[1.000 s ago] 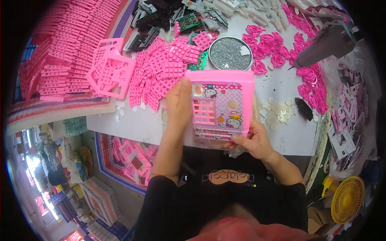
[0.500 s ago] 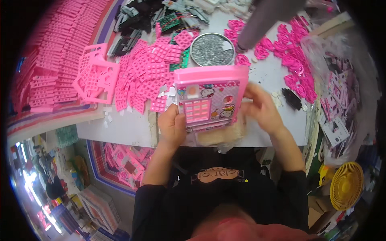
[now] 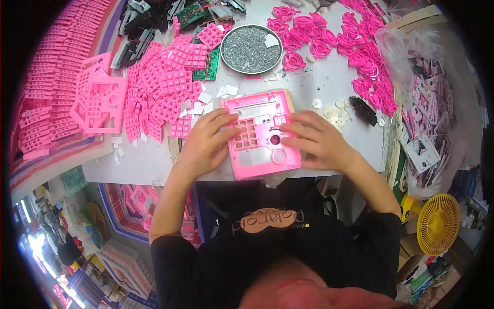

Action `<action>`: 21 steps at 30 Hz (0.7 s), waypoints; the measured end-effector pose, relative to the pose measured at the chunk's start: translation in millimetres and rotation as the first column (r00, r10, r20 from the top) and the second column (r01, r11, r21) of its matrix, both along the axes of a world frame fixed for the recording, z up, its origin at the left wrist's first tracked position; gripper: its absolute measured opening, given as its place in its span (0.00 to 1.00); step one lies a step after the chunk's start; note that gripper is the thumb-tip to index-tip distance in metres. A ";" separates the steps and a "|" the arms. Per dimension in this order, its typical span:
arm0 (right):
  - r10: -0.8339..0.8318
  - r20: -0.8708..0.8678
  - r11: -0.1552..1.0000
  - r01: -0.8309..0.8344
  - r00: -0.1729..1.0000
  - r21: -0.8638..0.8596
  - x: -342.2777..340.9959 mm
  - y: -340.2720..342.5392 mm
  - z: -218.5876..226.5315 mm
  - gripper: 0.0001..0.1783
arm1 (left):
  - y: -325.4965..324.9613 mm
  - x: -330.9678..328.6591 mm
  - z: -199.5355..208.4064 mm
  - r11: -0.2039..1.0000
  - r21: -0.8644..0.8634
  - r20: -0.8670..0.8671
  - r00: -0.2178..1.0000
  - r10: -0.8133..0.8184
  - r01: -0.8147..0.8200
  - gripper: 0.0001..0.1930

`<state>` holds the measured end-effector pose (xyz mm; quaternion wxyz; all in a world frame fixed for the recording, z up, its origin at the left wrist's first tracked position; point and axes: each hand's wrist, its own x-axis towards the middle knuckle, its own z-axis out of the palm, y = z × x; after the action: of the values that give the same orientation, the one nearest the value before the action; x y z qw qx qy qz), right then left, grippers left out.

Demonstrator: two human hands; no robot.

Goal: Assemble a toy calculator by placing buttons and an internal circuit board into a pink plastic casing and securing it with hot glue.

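A pink plastic toy casing (image 3: pixel 265 159) lies with its hollow inner side up near the table's front edge. It has a grid of square holes, a round opening and a ring on its inner face. My left hand (image 3: pixel 208 141) holds its left side, fingertips over the edge by the grid. At the right side my right hand (image 3: pixel 319 141) holds it too, with fingers reaching over the rim. A tan pad (image 3: pixel 289 99) shows beneath its upper right corner. Beyond the casing stands a round tray of small metal screws (image 3: pixel 249 51) with a white scrap on top.
Pink keypads (image 3: pixel 164 77) are heaped at left, beside empty pink frames (image 3: pixel 103 98) and stacked pink strips (image 3: pixel 51 67). Pink ring-shaped parts (image 3: pixel 368 56) lie at right, near white discs (image 3: pixel 337 113) and a black part (image 3: pixel 364 110). A yellow fan (image 3: pixel 437 224) stands at lower right.
The casing was tilted up with its printed outer face toward me; now it lies flat, inner side up. My right hand has moved onto its right edge, and the left has shifted left.
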<state>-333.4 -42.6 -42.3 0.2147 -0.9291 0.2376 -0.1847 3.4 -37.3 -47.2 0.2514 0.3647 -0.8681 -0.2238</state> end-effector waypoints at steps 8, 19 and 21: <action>-0.085 -0.068 0.996 0.087 0.994 0.024 2.6 5.0 0.7 0.43 | 12.3 -36.5 15.3 0.990 -0.074 0.065 0.990 0.128 -0.123 0.21; -0.075 -0.177 0.995 0.086 0.981 0.054 5.8 15.2 15.9 0.38 | 39.7 -53.7 -5.8 0.999 -0.012 0.125 0.992 -0.037 0.039 0.17; -0.071 -0.160 0.993 0.085 0.985 0.085 4.1 11.5 18.1 0.37 | 40.1 -52.8 -0.5 0.999 -0.007 0.135 0.990 -0.047 0.048 0.18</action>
<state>-329.3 -31.1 -24.2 0.2303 -0.9199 0.2982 -0.1083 -49.4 2.8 -47.7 0.1887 0.3570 -0.8926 -0.2003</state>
